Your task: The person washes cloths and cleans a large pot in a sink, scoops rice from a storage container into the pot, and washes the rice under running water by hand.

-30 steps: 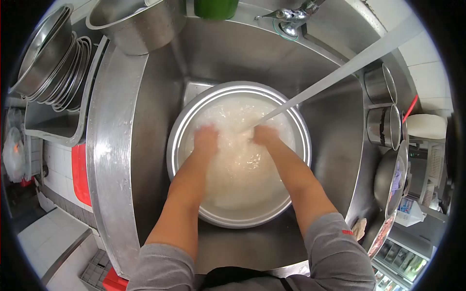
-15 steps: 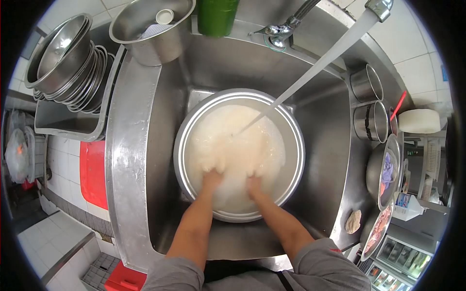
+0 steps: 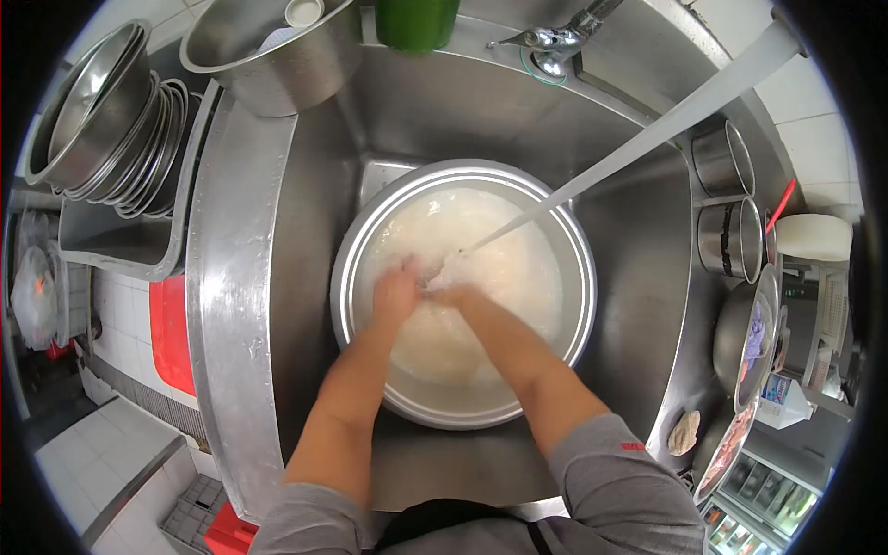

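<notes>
A large round metal pot (image 3: 581, 347) stands in a steel sink, holding cloudy, pale liquid (image 3: 509, 277). A stream of water (image 3: 647, 139) runs into it from the upper right. My left hand (image 3: 398, 289) is at the liquid's surface left of the middle, its fingers blurred and partly under. Close beside it, my right hand (image 3: 449, 294) dips into the liquid, the fingers hidden and smeared. Whatever either hand holds cannot be made out.
Stacked metal bowls (image 3: 92, 111) rest over a grey tub (image 3: 120, 254) at the left. A deep metal pot (image 3: 287, 79), a green container (image 3: 416, 23) and a faucet (image 3: 555, 42) line the back. Small pots (image 3: 726, 239) and bowls (image 3: 740, 342) stand at the right.
My hands have moved up from the near side of the pot towards its middle and come closer together. The camera view has shifted a little.
</notes>
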A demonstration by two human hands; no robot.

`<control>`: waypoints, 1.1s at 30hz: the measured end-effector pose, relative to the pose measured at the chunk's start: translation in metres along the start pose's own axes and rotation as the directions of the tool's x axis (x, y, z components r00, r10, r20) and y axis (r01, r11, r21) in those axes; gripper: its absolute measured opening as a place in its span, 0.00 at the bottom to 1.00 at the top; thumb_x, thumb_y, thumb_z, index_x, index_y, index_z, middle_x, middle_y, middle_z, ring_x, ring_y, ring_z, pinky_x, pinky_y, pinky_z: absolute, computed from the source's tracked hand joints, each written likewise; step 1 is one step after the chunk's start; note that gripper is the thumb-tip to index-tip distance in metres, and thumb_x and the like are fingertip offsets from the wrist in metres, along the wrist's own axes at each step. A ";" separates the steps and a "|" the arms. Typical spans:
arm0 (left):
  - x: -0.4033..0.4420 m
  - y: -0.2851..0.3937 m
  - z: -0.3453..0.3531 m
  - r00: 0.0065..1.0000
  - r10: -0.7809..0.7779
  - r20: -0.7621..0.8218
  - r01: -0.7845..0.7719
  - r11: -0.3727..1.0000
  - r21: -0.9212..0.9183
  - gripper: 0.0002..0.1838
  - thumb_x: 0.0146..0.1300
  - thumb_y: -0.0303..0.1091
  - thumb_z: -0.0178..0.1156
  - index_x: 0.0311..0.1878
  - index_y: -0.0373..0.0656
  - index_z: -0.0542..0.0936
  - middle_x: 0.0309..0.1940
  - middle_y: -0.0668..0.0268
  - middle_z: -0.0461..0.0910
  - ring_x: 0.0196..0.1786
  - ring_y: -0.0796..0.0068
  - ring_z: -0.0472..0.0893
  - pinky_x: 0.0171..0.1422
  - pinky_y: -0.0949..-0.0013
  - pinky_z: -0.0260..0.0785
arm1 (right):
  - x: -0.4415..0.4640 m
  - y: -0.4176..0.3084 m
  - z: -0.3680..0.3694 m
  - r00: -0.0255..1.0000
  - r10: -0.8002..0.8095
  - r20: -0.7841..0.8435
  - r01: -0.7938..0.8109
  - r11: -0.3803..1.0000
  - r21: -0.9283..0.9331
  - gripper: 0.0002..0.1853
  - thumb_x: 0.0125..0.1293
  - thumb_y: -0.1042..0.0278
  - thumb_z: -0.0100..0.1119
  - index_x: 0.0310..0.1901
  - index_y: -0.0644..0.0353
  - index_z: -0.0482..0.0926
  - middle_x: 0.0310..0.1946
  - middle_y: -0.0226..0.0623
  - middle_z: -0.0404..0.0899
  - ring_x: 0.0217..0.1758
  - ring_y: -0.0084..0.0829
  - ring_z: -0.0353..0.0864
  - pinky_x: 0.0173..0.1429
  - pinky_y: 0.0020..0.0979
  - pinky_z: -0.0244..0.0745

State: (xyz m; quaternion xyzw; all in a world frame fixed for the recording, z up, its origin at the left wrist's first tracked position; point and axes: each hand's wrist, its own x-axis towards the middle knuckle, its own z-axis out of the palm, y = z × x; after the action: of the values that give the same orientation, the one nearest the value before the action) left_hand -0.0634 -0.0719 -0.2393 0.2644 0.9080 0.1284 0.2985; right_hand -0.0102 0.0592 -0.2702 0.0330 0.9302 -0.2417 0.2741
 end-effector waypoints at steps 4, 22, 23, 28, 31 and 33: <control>0.011 0.006 -0.009 0.993 0.069 -0.092 -0.054 0.987 0.154 0.27 0.47 0.38 0.58 0.53 0.49 0.67 0.57 0.55 0.59 0.56 0.58 0.63 0.56 0.53 0.57 | -0.002 0.035 -0.052 0.935 0.351 0.051 -0.354 0.929 0.103 0.24 0.49 0.45 0.52 0.42 0.55 0.73 0.44 0.39 0.74 0.53 0.37 0.68 0.61 0.36 0.53; 0.002 0.098 -0.017 0.999 -0.001 -0.039 -0.004 0.994 -0.112 0.11 0.50 0.35 0.51 0.32 0.41 0.78 0.33 0.55 0.78 0.39 0.57 0.77 0.46 0.61 0.68 | -0.095 -0.028 -0.003 0.862 0.427 0.274 -0.496 0.593 0.634 0.21 0.57 0.54 0.47 0.46 0.61 0.69 0.41 0.45 0.72 0.41 0.41 0.74 0.39 0.45 0.70; 0.009 0.107 -0.037 0.975 -0.082 -0.208 0.026 0.965 -0.261 0.11 0.50 0.36 0.50 0.31 0.41 0.78 0.32 0.55 0.78 0.38 0.54 0.77 0.44 0.62 0.70 | -0.086 -0.032 -0.041 0.819 0.392 0.419 -0.569 0.463 0.679 0.19 0.58 0.54 0.46 0.44 0.61 0.70 0.37 0.44 0.73 0.36 0.39 0.76 0.31 0.40 0.73; 0.007 0.136 -0.100 0.912 -0.271 -0.307 0.004 0.757 -0.654 0.13 0.51 0.37 0.50 0.35 0.39 0.77 0.33 0.53 0.78 0.39 0.58 0.77 0.45 0.63 0.68 | -0.044 -0.026 -0.128 0.928 0.372 -0.009 0.065 -0.139 0.988 0.13 0.62 0.60 0.40 0.37 0.60 0.71 0.25 0.38 0.72 0.26 0.34 0.74 0.21 0.31 0.68; 0.004 0.151 -0.108 0.882 -0.296 -0.367 -0.095 0.651 -0.753 0.18 0.55 0.39 0.46 0.44 0.38 0.73 0.41 0.51 0.74 0.47 0.57 0.73 0.52 0.65 0.64 | 0.030 0.025 -0.114 0.913 0.382 -0.145 0.254 -0.254 0.933 0.12 0.60 0.64 0.41 0.35 0.61 0.72 0.25 0.37 0.72 0.26 0.34 0.74 0.23 0.32 0.69; -0.007 0.162 -0.112 0.860 -0.239 -0.450 -0.238 0.592 -0.770 0.23 0.57 0.41 0.45 0.53 0.38 0.68 0.49 0.50 0.70 0.52 0.56 0.70 0.55 0.66 0.61 | 0.021 0.011 -0.149 0.864 0.486 -0.130 0.169 -0.037 0.985 0.10 0.57 0.67 0.45 0.32 0.63 0.74 0.26 0.39 0.73 0.27 0.34 0.75 0.25 0.33 0.70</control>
State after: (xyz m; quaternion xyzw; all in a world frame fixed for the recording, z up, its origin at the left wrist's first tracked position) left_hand -0.0616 0.0496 -0.0841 0.0561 0.7946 0.5894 0.1340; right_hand -0.0998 0.1372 -0.1766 0.3846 0.4966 -0.7776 -0.0291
